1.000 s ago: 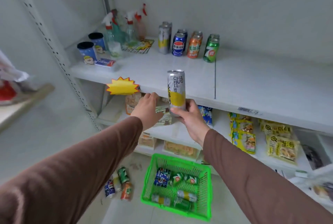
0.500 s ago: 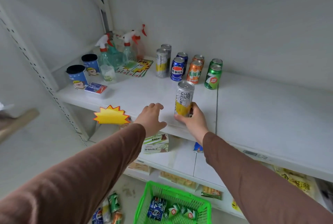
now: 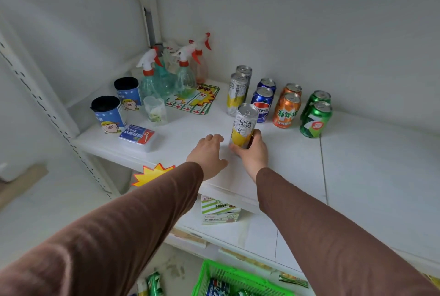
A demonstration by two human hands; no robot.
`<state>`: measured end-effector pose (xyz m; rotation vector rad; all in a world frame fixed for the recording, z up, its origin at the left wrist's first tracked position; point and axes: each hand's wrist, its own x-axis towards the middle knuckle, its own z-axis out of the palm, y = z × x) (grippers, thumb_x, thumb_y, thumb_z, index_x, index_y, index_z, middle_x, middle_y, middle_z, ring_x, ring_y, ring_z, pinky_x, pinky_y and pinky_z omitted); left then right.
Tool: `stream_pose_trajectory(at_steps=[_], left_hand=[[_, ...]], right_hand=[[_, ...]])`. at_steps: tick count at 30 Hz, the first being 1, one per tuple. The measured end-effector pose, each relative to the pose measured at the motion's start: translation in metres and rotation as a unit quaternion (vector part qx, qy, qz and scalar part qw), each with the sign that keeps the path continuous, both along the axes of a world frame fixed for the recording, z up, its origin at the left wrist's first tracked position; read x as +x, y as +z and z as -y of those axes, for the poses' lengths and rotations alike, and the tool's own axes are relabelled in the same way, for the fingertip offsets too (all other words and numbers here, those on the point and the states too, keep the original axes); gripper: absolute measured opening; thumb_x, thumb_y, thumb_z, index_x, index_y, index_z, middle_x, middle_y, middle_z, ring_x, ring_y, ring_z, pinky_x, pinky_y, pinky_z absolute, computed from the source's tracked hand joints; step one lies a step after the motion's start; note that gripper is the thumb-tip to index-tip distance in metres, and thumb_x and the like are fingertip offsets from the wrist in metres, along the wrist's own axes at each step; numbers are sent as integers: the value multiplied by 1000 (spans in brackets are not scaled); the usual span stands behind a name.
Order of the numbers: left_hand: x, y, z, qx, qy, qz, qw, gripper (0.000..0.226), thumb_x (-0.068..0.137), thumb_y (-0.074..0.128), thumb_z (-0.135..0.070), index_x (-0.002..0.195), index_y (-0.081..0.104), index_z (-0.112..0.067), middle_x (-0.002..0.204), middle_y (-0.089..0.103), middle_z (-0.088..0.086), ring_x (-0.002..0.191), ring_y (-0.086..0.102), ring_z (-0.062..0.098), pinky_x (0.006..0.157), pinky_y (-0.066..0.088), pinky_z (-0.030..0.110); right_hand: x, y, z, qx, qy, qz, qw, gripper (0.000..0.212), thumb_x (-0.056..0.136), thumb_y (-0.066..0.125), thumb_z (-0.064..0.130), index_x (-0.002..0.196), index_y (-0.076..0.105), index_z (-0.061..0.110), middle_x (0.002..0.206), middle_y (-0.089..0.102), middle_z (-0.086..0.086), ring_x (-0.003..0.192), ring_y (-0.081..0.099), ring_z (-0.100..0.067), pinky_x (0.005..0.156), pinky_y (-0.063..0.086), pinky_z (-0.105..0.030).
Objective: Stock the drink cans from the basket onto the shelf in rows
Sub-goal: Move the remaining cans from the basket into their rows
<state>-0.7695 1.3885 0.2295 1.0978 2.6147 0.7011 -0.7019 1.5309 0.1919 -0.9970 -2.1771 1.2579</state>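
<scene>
A person in brown sleeves stands at a white shelf, stocking drink cans. All places here are given from the tall silver and yellow can near the middle of the shelf.

Far to its left stand two blue tubs and a cluster of spray bottles. Just left of the can, the left hand rests flat on the shelf, fingers relaxed and holding nothing. A second ago this hand was below the shelf edge; it has come up onto the board.

The can itself was held in the air in front of the shelf a second ago. Now it stands upright, well onto the shelf and further in than half a second ago, close in front of the two matching tall cans. The right hand grips its lower part from the right, fingers curled round it.

Right of it run three short rows: blue cans, orange cans and green cans, two deep each.

So this can seems to be joining its own row as the third; letting go is likely next. Below, the green basket holds more cans.
</scene>
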Motion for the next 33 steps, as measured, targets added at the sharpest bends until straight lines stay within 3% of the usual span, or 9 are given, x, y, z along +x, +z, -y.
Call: stream_pose_trajectory(at_steps=[7,13,22,30,33], left_hand=[[-54,-3,-6,6,-18,-8,1000,68,84,69,-31,143,37,-20,142,43,5,130,40,23,106,41,37],[-79,-1,-17,15,-28,-10,999,69,84,69,-31,144,36,-21,143,43,4,129,41,23,105,42,36],[-95,-2,-25,21,-29,-6,999,69,84,69,-31,143,36,-22,143,44,4,129,42,23,104,43,36],[-96,-5,-24,20,-28,-5,999,69,84,70,-32,143,36,-22,142,44,3,128,42,23,104,44,37],[-93,-7,-20,17,-30,-4,999,69,84,70,-31,143,36,-21,141,44,4,128,42,23,104,43,37]], right_hand=[[-62,4,1,22,-37,-8,999,54,73,88,34,109,49,24,113,64,-3,101,63,-23,87,54,-36],[-94,3,-4,33,-69,-4,997,60,72,89,32,117,51,19,123,62,-4,112,60,-25,95,52,-40],[-112,4,-14,45,-100,-1,994,56,74,88,27,113,50,13,117,64,-9,106,62,-29,88,53,-40],[-115,4,-14,29,-105,-9,994,59,75,87,25,119,50,12,122,64,-9,112,62,-29,92,53,-38],[-109,4,-11,2,-104,-21,994,70,73,88,28,127,47,15,125,62,-7,114,62,-29,97,53,-41]])
